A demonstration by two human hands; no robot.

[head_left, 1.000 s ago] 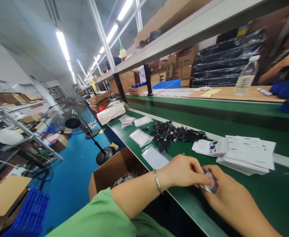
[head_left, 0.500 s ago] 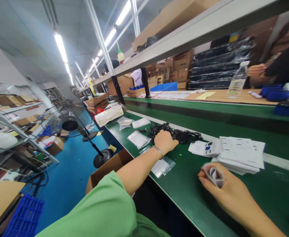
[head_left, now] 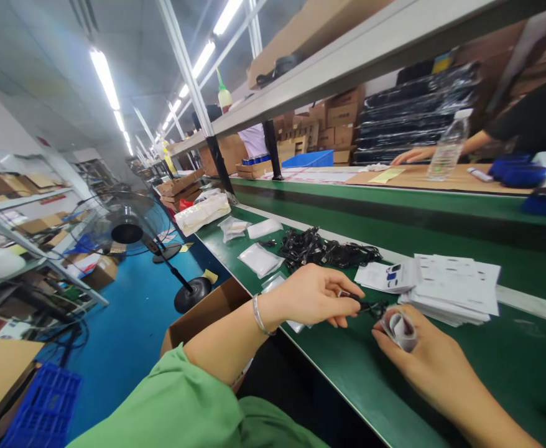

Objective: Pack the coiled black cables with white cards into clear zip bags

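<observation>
Nearest, over the green bench (head_left: 497,367): right hand (head_left: 422,351), fingers clenched around a rolled clear bag (head_left: 400,330). Just beside it, left hand (head_left: 308,298), fingers pinching a thin black cable (head_left: 364,305) close to its end: a sure, short hold, with the cable kept free of the pile and near the bag. Farther on, a tangled cable bundle (head_left: 324,249) and a paper stack (head_left: 454,286). Beyond, a co-worker's hand (head_left: 415,155) on the far bench (head_left: 482,183).

Glossy plastic bags (head_left: 257,260), matt paper sheets (head_left: 454,283), probably rubber-topped bench (head_left: 347,367).
</observation>
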